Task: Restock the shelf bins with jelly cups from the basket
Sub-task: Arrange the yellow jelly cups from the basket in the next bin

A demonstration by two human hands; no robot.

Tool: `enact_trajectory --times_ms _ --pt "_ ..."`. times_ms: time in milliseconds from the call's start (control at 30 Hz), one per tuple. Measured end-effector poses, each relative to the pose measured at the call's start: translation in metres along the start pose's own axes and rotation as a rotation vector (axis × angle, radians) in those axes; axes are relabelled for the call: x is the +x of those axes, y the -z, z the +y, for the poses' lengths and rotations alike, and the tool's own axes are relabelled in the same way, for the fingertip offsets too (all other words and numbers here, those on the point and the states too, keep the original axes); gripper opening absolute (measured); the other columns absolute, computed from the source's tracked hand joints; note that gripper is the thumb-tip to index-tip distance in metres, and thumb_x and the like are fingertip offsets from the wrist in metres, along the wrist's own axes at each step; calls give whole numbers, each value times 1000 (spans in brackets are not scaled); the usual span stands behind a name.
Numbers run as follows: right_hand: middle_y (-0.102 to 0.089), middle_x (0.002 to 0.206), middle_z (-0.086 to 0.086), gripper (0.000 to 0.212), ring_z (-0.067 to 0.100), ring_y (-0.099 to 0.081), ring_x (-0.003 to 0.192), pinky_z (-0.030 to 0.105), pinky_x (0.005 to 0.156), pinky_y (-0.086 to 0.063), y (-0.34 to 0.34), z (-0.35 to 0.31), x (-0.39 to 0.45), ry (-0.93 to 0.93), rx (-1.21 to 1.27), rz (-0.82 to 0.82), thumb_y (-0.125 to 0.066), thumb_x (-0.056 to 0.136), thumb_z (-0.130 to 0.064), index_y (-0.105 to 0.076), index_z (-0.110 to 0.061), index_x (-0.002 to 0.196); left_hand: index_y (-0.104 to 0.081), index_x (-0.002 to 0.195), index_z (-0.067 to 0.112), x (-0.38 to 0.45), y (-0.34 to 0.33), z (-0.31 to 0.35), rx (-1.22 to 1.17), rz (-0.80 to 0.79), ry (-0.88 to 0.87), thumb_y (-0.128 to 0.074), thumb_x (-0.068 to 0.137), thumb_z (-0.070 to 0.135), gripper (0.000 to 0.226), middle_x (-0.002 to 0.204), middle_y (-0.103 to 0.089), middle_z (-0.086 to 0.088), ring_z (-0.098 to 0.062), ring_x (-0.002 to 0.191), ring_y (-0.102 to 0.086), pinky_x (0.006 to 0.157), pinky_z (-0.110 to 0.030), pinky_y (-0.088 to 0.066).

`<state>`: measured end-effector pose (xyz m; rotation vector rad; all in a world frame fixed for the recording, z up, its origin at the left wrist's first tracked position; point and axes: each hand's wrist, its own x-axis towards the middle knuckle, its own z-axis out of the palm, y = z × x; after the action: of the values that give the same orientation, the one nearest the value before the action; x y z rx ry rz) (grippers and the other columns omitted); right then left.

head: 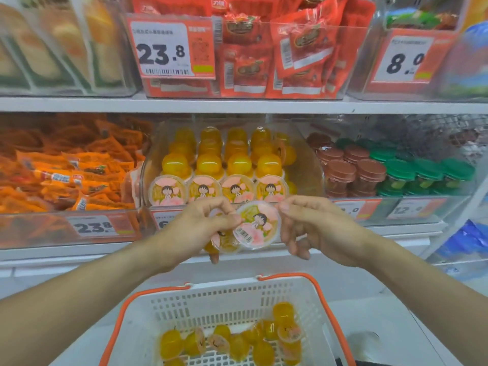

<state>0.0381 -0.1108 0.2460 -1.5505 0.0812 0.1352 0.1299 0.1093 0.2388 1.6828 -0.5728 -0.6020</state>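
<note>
My left hand (195, 231) grips two yellow jelly cups with pink cartoon lids; the front one (257, 225) faces me, and a second one (228, 243) sits partly hidden behind it. My right hand (314, 228) is at the right rim of the front cup, thumb and forefinger pinched close to its lid edge. Both hands hover just in front of the clear shelf bin (311, 165), which holds rows of the same yellow cups (239, 165). Below, a white basket with orange handles (290, 294) contains several loose jelly cups (264, 342).
Orange snack packets (66, 175) fill the bin to the left. Brown-lidded cups (351, 167) and green-lidded cups (422, 173) stand in the bin to the right. Red packets (277, 54) sit on the shelf above, behind price tags (163, 48).
</note>
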Motion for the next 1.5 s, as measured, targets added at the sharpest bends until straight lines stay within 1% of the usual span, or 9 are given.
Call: enact_trajectory --times_ms 200,333,500,700,867,967,1133,1300,1500 --pt "-60 54 22 12 28 -58 38 27 35 -44 -20 -10 6 279 -217 315 -70 87 2 -59 -1 90 -61 81 11 7 -9 3 -29 151 -57 -63 95 19 17 77 -60 -11 -26 62 -58 45 -32 -52" --pt "-65 55 7 10 23 -66 47 32 42 -52 -9 -24 11 442 -515 604 -72 91 -20 -63 -15 88 -61 80 13 19 -11 4 -222 198 25 -61 96 17 16 92 -69 -13 -33 69 -62 45 -34 -52" --pt "-63 55 -4 20 18 -63 50 40 56 -54 25 -41 46 669 -990 873 -63 96 -34 -68 -16 92 -63 79 13 20 -8 5 -243 151 33 -60 95 10 16 80 -71 -4 -34 68 -60 45 -32 -50" --pt "-65 59 12 18 37 -60 58 43 59 -52 35 -35 87 633 -1275 835 -62 92 -19 -68 -3 88 -63 83 9 19 -9 3 -249 106 51 -59 94 7 12 84 -75 -6 -29 65 -65 46 -33 -51" --pt "-65 63 15 13 39 -61 60 42 58 -52 43 -28 94 545 -1370 806 -65 86 -16 -67 -3 86 -64 80 11 19 -5 -2 -246 80 52 -59 95 8 17 96 -75 -12 -48 82 -65 46 -34 -53" --pt "-64 63 15 15 40 -60 60 41 55 -51 46 -20 100 497 -1450 787 -63 89 -20 -67 -6 85 -66 74 17 21 -7 -2 -246 78 57 -59 95 7 25 95 -75 -10 -46 85 -66 48 -36 -54" --pt "-68 74 13 20 36 -63 67 39 62 -53 52 -13 105 382 -1409 721 -60 94 -24 -66 -5 92 -66 74 19 21 -8 -1 -251 70 57 -59 96 9 25 94 -76 -8 -42 83 -68 48 -36 -54" --pt "-64 79 16 21 38 -59 73 32 61 -39 48 -11 105 263 -1429 670 -55 97 -24 -59 -9 83 -65 78 15 19 -8 -4 -254 78 66 -58 96 7 20 95 -75 -11 -43 92 -68 46 -34 -53" --pt "-65 94 24 22 45 -61 82 34 62 -40 46 -2 105 162 -1342 696 -52 95 -21 -61 -3 103 -66 77 15 20 -12 -4 -231 70 71 -58 95 7 22 94 -75 -10 -28 72 -66 48 -37 -55"
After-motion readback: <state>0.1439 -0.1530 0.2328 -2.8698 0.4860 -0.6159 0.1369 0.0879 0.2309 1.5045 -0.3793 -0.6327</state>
